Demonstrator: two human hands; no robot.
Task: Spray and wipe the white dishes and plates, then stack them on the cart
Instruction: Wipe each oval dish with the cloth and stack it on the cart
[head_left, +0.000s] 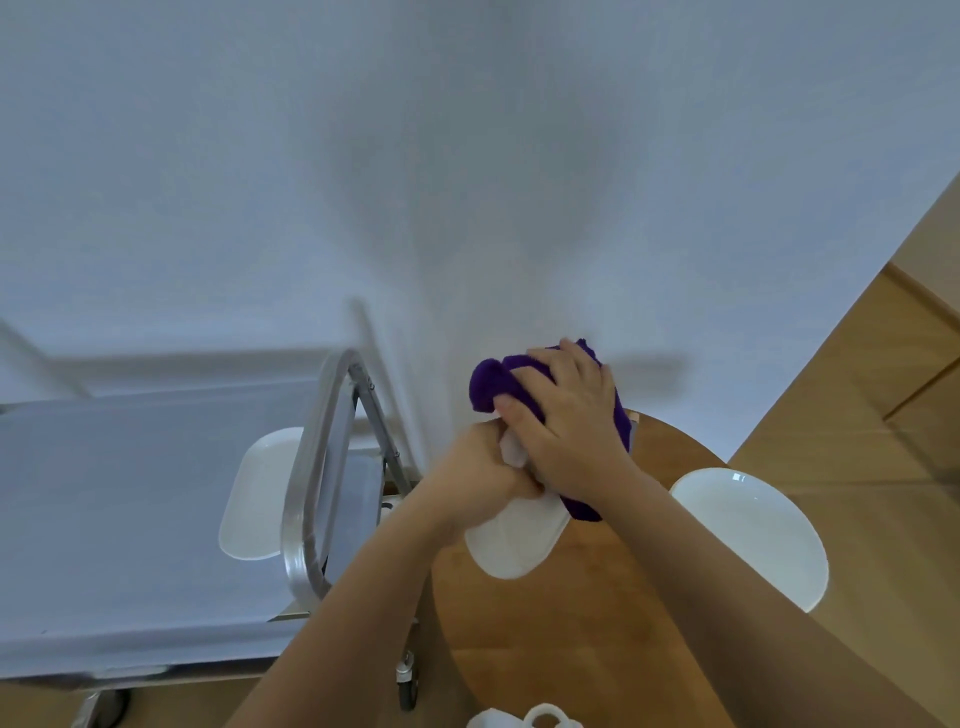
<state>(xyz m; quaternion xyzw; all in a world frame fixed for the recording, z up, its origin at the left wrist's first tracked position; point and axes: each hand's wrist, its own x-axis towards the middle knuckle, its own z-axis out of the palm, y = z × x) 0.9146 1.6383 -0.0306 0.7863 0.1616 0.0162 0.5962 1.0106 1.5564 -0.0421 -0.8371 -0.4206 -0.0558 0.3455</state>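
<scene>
The grey steel cart (130, 519) stood to the person's left, one white oblong dish (257, 493) alone on its top shelf. The round wooden bench (571, 623) carried a white plate (753, 530) at the right. Above the bench, the left hand (478, 478) gripped a white oblong dish (511, 540) by its far end, long axis running toward the person. The right hand (566, 431), fingers curled, pressed a purple cloth (493, 382) onto it. The cart lay nearer the left hand.

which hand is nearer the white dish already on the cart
Left. The left hand grips the edge of the dish being wiped, on the side toward the dish on the cart. The right hand, holding the purple cloth, is farther right.
</scene>
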